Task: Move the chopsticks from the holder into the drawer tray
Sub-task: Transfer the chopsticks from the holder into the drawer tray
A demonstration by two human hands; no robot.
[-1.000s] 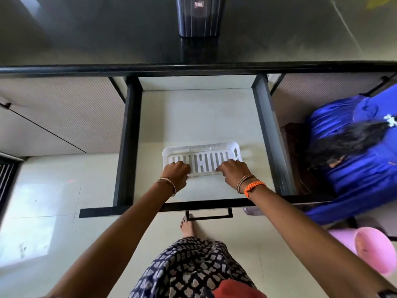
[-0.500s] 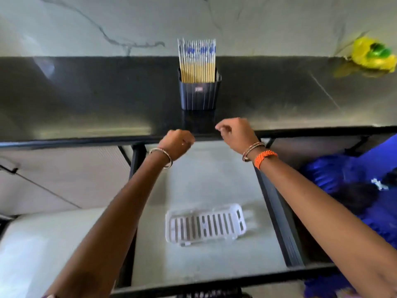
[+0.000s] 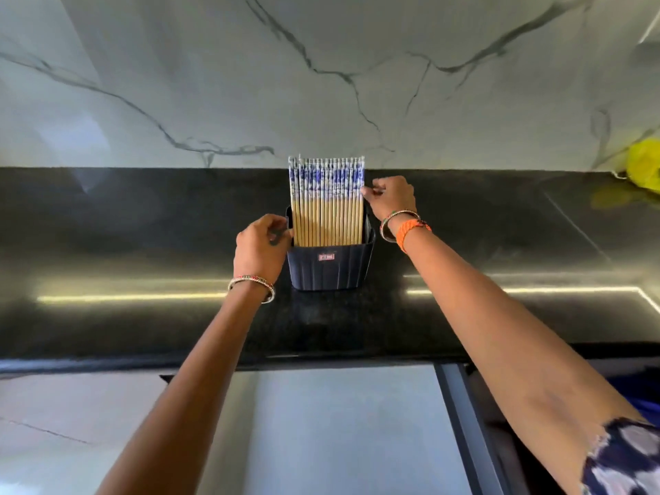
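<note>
The chopsticks (image 3: 326, 201) stand upright in a tight row inside the holder (image 3: 330, 267), between the two hands; their upper ends carry a blue-and-white pattern, their lower shafts are plain wood. The holder is a dark ribbed container with a small red label on its front face; it rests on the black table (image 3: 143, 251), directly ahead of both forearms.

The left hand (image 3: 260, 244) sits at the left side of the holder; its fingers are curled, with the fingertips at the rim and touching the leftmost chopstick low on its wooden part; whether it grips the rim or the stick cannot be determined. A thin bangle (image 3: 251, 285) circles the left wrist.

The right hand (image 3: 391, 198) sits higher, at the right edge of the row; its thumb and forefinger pinch the rightmost chopstick just below the patterned section; the remaining fingers are curled. The right wrist carries a bangle and an orange band (image 3: 410, 230).

The open drawer (image 3: 339, 423) lies below the forearms, nearer the person than the table edge; the tray does not show in this view. A yellow object (image 3: 643, 166) lies on the table, well apart to the right of the right hand. A marble-pattern wall (image 3: 321, 76) rises beyond both hands.
</note>
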